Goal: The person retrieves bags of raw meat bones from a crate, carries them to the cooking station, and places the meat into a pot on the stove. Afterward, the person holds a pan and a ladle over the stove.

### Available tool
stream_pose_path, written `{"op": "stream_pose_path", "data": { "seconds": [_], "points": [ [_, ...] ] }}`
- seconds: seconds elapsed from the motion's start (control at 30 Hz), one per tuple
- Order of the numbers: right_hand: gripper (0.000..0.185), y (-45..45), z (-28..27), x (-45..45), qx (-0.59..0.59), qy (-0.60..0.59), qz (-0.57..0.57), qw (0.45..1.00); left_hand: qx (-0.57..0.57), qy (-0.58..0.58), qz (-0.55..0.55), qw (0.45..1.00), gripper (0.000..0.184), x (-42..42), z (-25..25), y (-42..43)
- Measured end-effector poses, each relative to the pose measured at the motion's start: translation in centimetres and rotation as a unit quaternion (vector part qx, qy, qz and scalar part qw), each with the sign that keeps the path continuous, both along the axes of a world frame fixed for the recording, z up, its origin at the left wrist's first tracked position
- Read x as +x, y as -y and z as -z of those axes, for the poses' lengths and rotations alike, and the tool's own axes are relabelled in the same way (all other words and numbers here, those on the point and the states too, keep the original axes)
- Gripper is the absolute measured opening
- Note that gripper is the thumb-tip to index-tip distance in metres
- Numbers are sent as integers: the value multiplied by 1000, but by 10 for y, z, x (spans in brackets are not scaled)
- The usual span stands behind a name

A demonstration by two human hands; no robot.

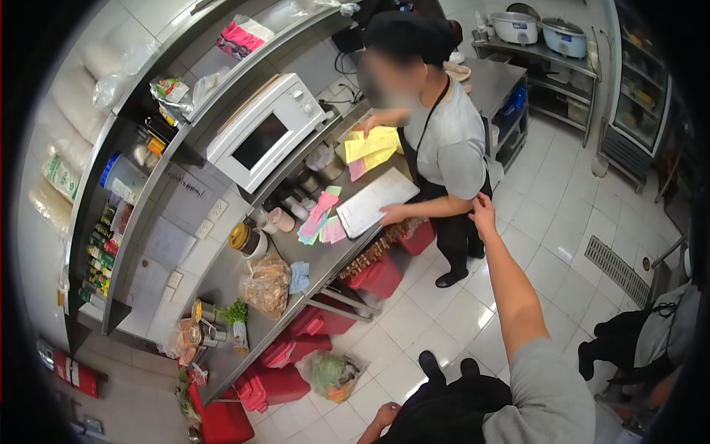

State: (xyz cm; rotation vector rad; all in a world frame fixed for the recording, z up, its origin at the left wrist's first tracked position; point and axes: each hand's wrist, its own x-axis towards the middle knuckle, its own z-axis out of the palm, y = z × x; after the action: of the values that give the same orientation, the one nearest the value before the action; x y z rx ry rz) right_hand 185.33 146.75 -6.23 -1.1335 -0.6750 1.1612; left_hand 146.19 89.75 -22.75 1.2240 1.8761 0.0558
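Head view: in front of the steel counter [319, 259], the right hand [484, 216] is at the elbow of a co-worker [452, 159], its fingers bent; whether they pinch or merely brush the arm, I cannot tell. The co-worker stands at the counter in a dark cap, a short-sleeved grey top and a dark apron, holding yellow and pink slips [377, 146] over it in one hand and a white board [379, 203], flat and pale-faced, at its front edge in the other. The left hand [386, 414] hangs lower, well apart from the counter, seemingly loosely curled; its grip cannot be told. On the counter lie fanned pink and green papers [322, 218], a blue cloth [299, 277], a clear bag of brownish food [265, 285] and green herbs [235, 314]. Above it sit a white microwave [262, 133] and packed shelves; under it, red bins [373, 277]. White tiles [473, 325] spread before it, with rice cookers [563, 37] and a glass-fronted fridge [637, 96] well away from it.
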Motion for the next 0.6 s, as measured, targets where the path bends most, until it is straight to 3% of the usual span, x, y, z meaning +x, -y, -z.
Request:
{"op": "stream_pose_path", "data": {
  "seconds": [0.1, 0.23, 0.27, 0.37, 0.4, 0.43, 0.5, 0.53, 0.57, 0.6],
  "points": [
    [37, -12, 4, -4, 2, 34, 29, 999, -63, 91, -91, 990, 30, 9, -21, -6],
    [29, -25, -2, -2, -3, 46, 53, 998, -13, 85, -49, 995, 28, 4, -11, 20],
    [28, -24, -7, 0, -6, 39, 46, 998, 39, 89, 28, 995, 27, -7, 11, 37],
    [27, -19, -7, 6, 8, 41, 1, 999, 99, 95, 48, 989, 26, -11, 14, 57],
    [26, -12, -8, 7, 14, 18, -12, 1000, -51, 81, -80, 992, 29, -3, -3, 55],
    [26, -1, -11, 5, 23, 15, -23, 999, -114, 85, -154, 978, 33, 4, -19, 51],
    [20, 18, 7, 2, 23, 47, -64, 997, -95, 113, -166, 975, 36, -15, 24, 74],
    [18, 32, 25, -11, 51, 9, -60, 997, -36, 107, -150, 982, 36, -21, 45, 87],
    [20, 46, 62, -9, 25, 69, -101, 992, -8, 148, -182, 972, 38, -18, 37, 89],
    [23, 73, 82, -8, -36, 255, -173, 951, 19, 83, -124, 989, 38, -16, 30, 87]
  ]
}}
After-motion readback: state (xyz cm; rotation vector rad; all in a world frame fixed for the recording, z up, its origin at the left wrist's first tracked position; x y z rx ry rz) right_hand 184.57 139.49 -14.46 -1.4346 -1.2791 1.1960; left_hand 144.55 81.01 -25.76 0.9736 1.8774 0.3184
